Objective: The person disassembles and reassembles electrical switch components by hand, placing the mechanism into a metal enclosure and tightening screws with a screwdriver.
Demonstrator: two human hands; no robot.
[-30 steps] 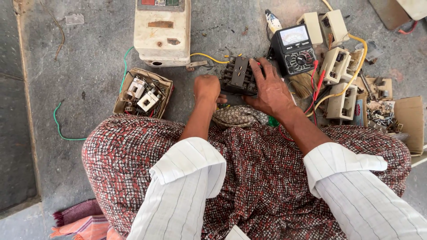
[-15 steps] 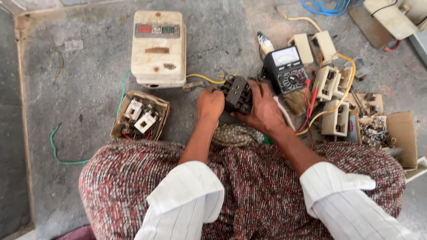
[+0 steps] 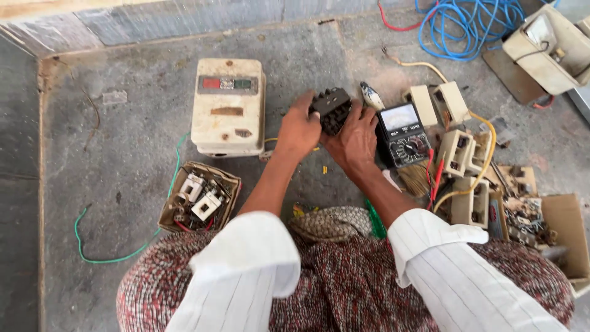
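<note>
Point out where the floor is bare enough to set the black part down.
Bare floor lies left of the cream switch box, above the green wire. More lies between that box and the blue cable. Right of both hands, around the multimeter, it is crowded.

The switch box (image 3: 228,107) sits on the floor (image 3: 123,123), left of both hands. The meter (image 3: 404,132) lies right. A small box of parts (image 3: 200,197) sits nearer.
</note>
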